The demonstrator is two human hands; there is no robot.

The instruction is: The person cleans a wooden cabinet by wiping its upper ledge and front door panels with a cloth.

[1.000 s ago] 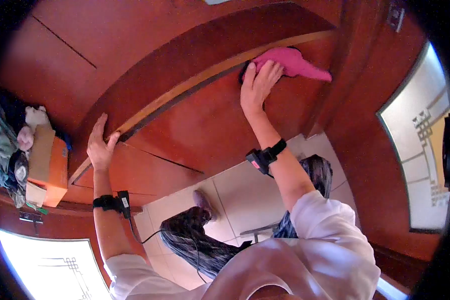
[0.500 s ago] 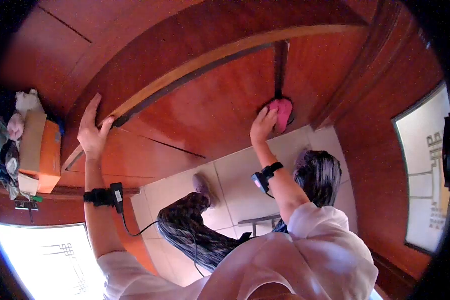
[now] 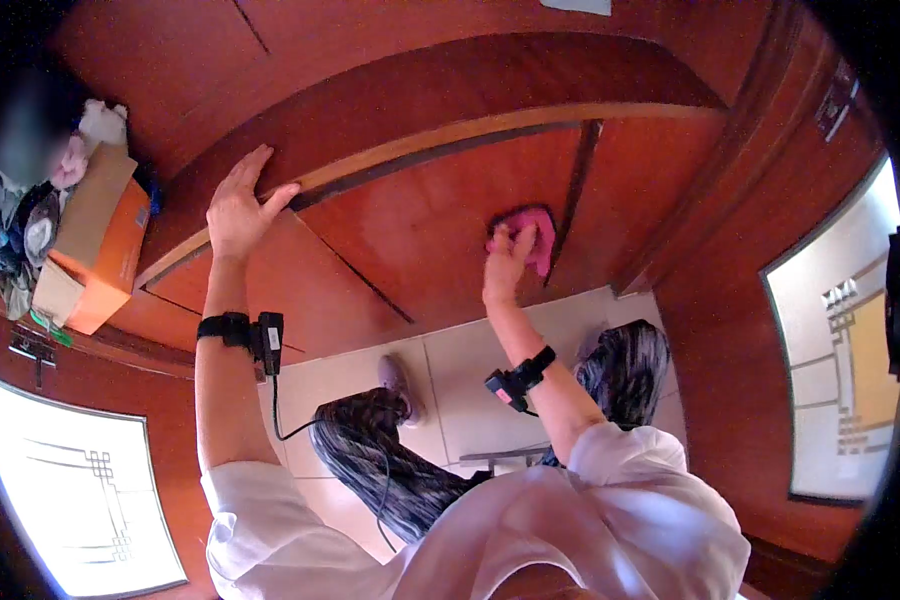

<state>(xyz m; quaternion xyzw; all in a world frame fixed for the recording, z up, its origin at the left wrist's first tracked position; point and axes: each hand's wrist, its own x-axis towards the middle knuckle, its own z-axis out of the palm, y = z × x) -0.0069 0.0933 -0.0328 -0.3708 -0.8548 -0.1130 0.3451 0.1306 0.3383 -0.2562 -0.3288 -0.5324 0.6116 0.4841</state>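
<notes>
My right hand [image 3: 508,262] presses a crumpled pink cloth [image 3: 542,236] against the upright red-brown wooden front [image 3: 420,220], just left of a dark vertical seam. The fingers curl over the cloth and hide part of it. Farther left, my left hand [image 3: 238,212] rests on the curved wooden shelf [image 3: 450,85], its fingers spread on top and its thumb by the light front edge. It holds nothing.
An orange cardboard box [image 3: 105,255] and a pile of cloths [image 3: 25,225] sit at the shelf's left end. Frosted panels [image 3: 80,490] flank me on both sides. Below are the tiled floor [image 3: 460,370] and my legs. A black cable [image 3: 288,436] hangs from my left wrist device.
My right hand has slid the pink cloth leftward across the wooden front, away from the right side of the seam. My left hand stays on the shelf edge; the whole view has shifted.
</notes>
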